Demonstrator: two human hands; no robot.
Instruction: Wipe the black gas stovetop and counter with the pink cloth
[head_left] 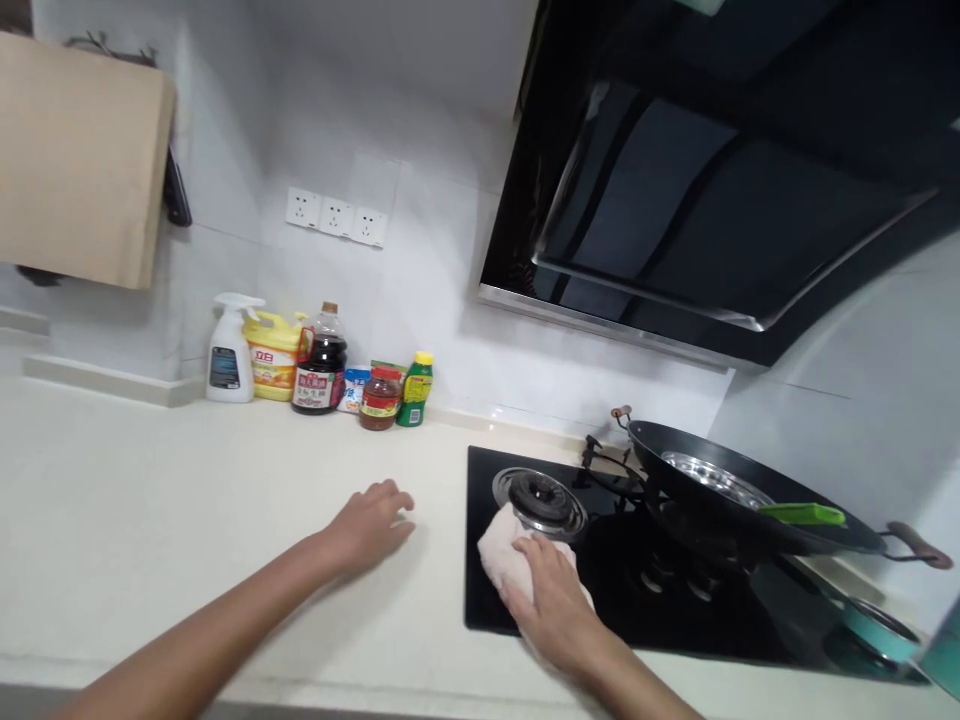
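My right hand (553, 598) presses a pale pink cloth (501, 552) onto the black glass gas stove (486, 595), just in front of the left burner (541, 500). Its fingers lie over the cloth, which covers part of the burner's near edge. To the left, my left hand (372, 527) is above or on the cream countertop (225, 500), fingers loosely curled and apart, with nothing in it. Whether that hand touches the counter I cannot tell.
A large black wok (810, 530) with a green-handled utensil (802, 514) sits on the stove's right side. Along the wall stand a spray bottle (231, 350), yellow jug (274, 358), soy sauce bottle (320, 362), red-lidded jar (381, 400) and green bottle (415, 390). A range hood (660, 200) hangs above.
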